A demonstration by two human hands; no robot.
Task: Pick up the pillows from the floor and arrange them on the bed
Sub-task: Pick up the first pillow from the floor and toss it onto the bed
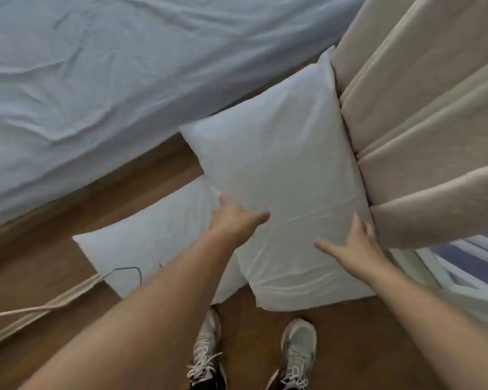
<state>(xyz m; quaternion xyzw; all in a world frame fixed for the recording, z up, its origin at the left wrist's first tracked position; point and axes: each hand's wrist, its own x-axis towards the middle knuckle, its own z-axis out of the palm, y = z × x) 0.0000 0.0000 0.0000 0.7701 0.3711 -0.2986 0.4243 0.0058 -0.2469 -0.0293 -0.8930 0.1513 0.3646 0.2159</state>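
Note:
Two white pillows lie on the wooden floor between the bed and the curtains. The upper pillow (276,164) rests partly over the lower pillow (158,237), which sticks out to the left. My left hand (237,218) reaches onto the upper pillow's left edge, fingers apart, thumb on top. Over the same pillow's near right side, my right hand (352,249) is spread wide, close to the curtain. Neither hand has closed on the fabric. The bed (96,80), covered by a wrinkled pale blue sheet, fills the upper left.
Beige curtains (423,122) hang along the right, touching the upper pillow. A cream cord or strap (40,308) runs over the floor at the left, with a thin wire loop (133,270) on the lower pillow. My two sneakers (296,356) stand just below the pillows.

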